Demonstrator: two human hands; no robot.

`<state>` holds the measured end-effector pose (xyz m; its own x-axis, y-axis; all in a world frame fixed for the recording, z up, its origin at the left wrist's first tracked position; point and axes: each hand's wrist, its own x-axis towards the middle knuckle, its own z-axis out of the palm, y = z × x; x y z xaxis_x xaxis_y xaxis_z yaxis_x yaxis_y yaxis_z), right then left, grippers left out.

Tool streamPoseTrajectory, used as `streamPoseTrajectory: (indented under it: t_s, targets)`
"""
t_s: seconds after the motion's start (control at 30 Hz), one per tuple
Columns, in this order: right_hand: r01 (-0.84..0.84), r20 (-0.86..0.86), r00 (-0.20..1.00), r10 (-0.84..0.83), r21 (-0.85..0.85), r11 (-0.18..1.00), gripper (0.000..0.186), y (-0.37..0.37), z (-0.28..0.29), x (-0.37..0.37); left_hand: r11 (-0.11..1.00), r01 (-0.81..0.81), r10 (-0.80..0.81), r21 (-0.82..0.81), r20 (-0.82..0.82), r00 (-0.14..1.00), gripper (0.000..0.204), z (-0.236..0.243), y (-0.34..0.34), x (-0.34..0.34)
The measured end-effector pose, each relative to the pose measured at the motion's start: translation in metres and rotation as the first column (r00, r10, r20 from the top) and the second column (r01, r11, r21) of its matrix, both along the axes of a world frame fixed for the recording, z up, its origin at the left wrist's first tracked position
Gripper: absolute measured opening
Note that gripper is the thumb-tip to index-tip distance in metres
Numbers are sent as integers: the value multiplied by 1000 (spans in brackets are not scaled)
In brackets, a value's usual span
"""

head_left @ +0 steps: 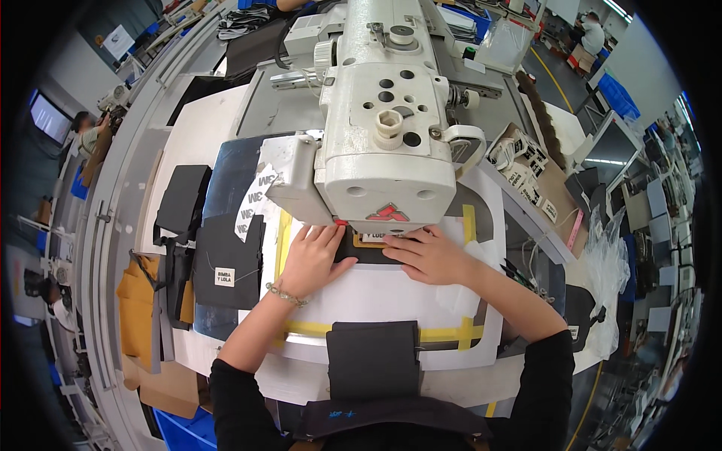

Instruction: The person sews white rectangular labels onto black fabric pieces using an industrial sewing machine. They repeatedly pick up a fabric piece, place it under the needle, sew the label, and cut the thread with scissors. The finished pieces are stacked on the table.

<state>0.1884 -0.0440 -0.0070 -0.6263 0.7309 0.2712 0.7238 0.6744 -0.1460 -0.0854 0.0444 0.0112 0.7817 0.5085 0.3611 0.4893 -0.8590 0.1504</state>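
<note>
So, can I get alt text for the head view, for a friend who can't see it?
A person's left grip and right grip rest at either side of a dark piece under the front of a white sewing machine. A white sheet edged with yellow tape lies under them, and a dark bundle sits nearer the person.

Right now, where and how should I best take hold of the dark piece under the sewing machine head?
Probably pinch the dark piece by its exposed near edge, coming from your body's side: it looks flat, the machine head overhangs its far part, and your left hand and right hand are at its sides.
</note>
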Motion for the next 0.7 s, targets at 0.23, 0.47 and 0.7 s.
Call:
streamPoseTrajectory:
  t_s: [0.23, 0.47, 0.7]
  targets:
    - [20, 16, 1000, -20, 0, 1000, 34, 0, 3, 1, 965, 252, -257, 71, 79, 963, 30, -6, 6, 17]
    - [43, -26, 999, -43, 26, 999, 32, -1, 6, -1, 934, 292, -299, -206, -1, 954, 29, -7, 21, 26]
    - [87, -72, 994, -84, 34, 996, 27, -1, 9, -3, 896, 353, -343, -271, 86, 935, 31, 2, 27, 34]
